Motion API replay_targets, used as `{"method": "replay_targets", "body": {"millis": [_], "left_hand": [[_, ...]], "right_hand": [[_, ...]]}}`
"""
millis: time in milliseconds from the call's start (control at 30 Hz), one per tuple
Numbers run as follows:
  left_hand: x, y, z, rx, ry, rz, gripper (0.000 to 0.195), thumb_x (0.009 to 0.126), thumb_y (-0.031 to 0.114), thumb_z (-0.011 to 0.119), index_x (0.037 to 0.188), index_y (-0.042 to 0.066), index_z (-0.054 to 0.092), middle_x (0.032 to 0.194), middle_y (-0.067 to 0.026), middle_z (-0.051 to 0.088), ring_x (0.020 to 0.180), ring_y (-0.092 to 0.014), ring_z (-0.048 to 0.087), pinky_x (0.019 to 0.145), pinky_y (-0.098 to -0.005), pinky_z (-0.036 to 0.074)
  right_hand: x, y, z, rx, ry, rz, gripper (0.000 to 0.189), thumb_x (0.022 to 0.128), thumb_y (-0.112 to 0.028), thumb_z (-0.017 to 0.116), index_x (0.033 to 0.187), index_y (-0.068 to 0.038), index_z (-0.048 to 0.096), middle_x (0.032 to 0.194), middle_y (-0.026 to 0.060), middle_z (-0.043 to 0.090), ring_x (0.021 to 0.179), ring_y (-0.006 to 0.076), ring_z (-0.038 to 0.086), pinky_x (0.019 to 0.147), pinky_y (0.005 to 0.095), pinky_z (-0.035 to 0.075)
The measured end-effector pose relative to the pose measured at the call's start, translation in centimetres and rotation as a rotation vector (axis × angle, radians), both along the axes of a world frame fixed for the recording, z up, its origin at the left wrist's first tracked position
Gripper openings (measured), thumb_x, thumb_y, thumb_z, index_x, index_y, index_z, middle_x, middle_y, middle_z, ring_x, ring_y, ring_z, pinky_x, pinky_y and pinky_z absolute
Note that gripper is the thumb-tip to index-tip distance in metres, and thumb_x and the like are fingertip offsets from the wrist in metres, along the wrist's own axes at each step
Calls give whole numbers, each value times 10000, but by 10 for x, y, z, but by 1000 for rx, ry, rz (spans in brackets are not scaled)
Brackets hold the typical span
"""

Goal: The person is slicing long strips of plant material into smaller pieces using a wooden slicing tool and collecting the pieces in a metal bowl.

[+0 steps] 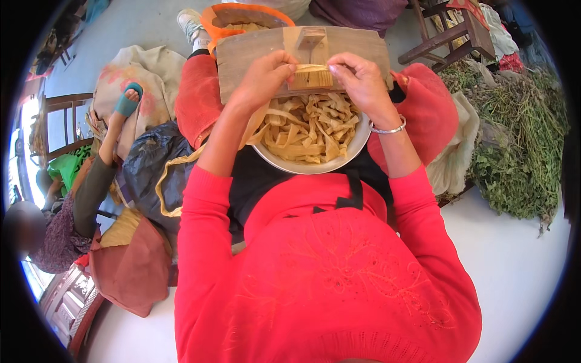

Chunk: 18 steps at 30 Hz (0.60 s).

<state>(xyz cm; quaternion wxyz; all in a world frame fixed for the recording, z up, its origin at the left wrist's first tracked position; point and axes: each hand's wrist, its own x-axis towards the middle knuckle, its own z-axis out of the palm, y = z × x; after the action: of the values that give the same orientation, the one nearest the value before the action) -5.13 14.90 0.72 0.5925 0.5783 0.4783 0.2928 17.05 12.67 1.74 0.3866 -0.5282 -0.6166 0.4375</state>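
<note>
My left hand [268, 79] and my right hand [358, 79] pinch the two ends of a pale yellow strip [313, 67], stretched between them along the top edge of a small wooden block [312, 80]. The block is on a wide wooden board [254, 47] across my knees, which also bears a second wooden piece [311, 37] standing at its far side. Below the board, a round metal basin [302, 169] in my lap holds a heap of flat, yellowish strips [313, 131]. A longer yellow strip [160, 190] hangs beside my left forearm.
Beyond the board is an orange bag [211, 18]. At left lie a black plastic bag [154, 159], a reddish-brown cloth sack [131, 267] and a flowered cloth [136, 81]; another person [86, 218] sits beyond. Cut green plants [522, 149] and a wooden stool [447, 36] are at right.
</note>
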Motion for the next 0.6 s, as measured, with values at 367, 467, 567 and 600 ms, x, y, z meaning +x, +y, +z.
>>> {"method": "replay_targets", "body": {"millis": [367,467,567,600], "left_hand": [[-3,-11,-32,181,263,104,46,903,86,560,916,45,576,759,-12,598,650,-95,530,582,-244,439],[29,-52,-19,-153,-188,179,76,913,77,570,979,41,558,804,-39,610,633,-100,562,562,-250,488],[50,-84,3,-498,-534,216,137,940,127,557,1050,48,536,792,-34,588,603,-101,559,524,-234,491],[51,-90,13,-611,-632,206,159,951,152,548,1074,52,530,775,-27,575,586,-103,552,507,-225,482]], "right_hand": [[-6,-18,0,547,-507,69,108,806,-111,647,896,-55,671,892,81,643,860,311,589,758,384,466],[-34,-39,20,584,-498,-1,120,801,-193,670,872,-96,668,929,50,638,895,265,581,770,368,452],[-41,-44,12,503,-455,-26,159,834,-222,668,771,-85,618,733,75,613,692,267,594,617,365,457],[-36,-45,14,428,-439,-25,185,847,-213,666,749,-69,605,679,92,595,623,277,583,564,363,449]]}}
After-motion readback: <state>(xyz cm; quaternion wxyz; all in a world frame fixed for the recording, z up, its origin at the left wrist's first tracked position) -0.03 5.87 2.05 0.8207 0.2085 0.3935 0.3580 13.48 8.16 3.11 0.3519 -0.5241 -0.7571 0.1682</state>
